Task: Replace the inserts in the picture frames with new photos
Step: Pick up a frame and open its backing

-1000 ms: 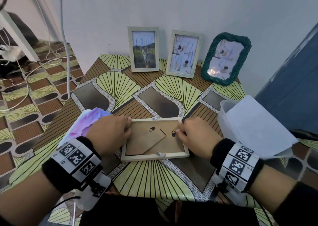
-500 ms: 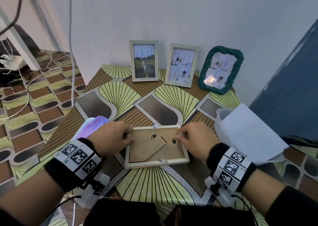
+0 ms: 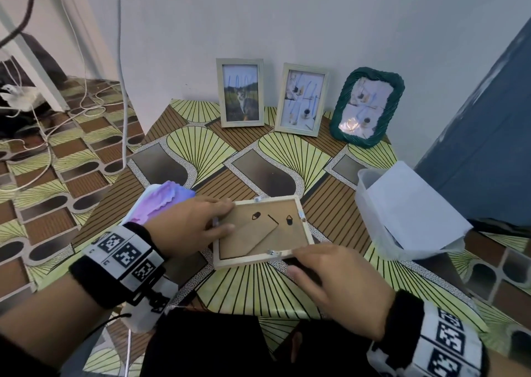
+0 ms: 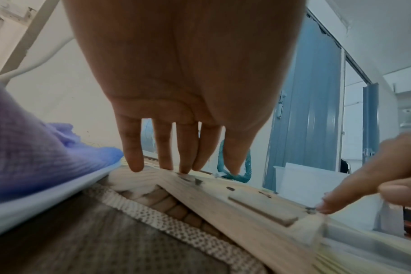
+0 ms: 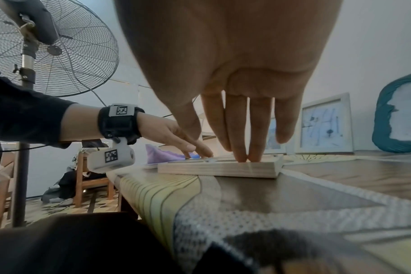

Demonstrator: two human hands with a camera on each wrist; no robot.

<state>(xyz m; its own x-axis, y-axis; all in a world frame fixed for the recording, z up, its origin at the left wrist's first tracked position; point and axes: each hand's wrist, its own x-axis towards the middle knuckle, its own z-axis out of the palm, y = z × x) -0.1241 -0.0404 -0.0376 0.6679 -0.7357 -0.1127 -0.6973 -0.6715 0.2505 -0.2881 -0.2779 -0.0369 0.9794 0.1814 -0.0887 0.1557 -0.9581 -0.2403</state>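
A pale wooden picture frame point(image 3: 260, 259) lies face down on the patterned table point(image 3: 201, 158), its brown backing board point(image 3: 275, 233) and folded stand up. My left hand point(image 3: 221, 218) rests straight fingers on the frame's left edge. In the left wrist view those fingertips point(image 4: 184, 169) touch the frame point(image 4: 223, 202) at a metal tab. My right hand point(image 3: 298, 257) lies at the frame's near right edge. In the right wrist view its straight fingertips point(image 5: 244, 157) press down on the wooden rim point(image 5: 218, 169). Neither hand holds anything.
Two pale frames point(image 3: 241, 92) point(image 3: 301, 99) and a green braided frame point(image 3: 367, 106) stand against the back wall. A translucent tub with white paper point(image 3: 405, 213) sits at the right. A purple cloth point(image 3: 161, 201) lies left of the frame. A fan point(image 5: 49, 48) stands beyond the table's left side.
My right hand has moved from the frame's right side to its near right edge. The frame has turned slightly, and my left fingers now lie straighter on its left edge.
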